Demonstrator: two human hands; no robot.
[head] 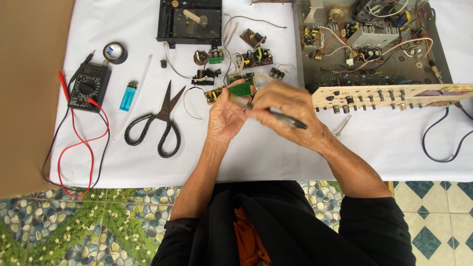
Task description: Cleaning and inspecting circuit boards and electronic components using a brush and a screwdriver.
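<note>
My left hand (224, 116) is raised palm-up over the white sheet and grips a small green circuit board (240, 88) by its lower edge. My right hand (286, 111) crosses in front of it and holds a slim black tool (288, 119), shaped like a pen or screwdriver, with its tip toward the board. The two hands touch near the board. More small circuit boards (255, 58) with loose wires lie just beyond my fingers.
Black scissors (160, 123), a blue lighter (128, 95), a black multimeter (87, 87) with red and black leads, and a tape roll (115, 51) lie left. An opened amplifier chassis (369, 44) with a knob panel (389, 96) fills the right. A black tray mechanism (189, 22) sits behind.
</note>
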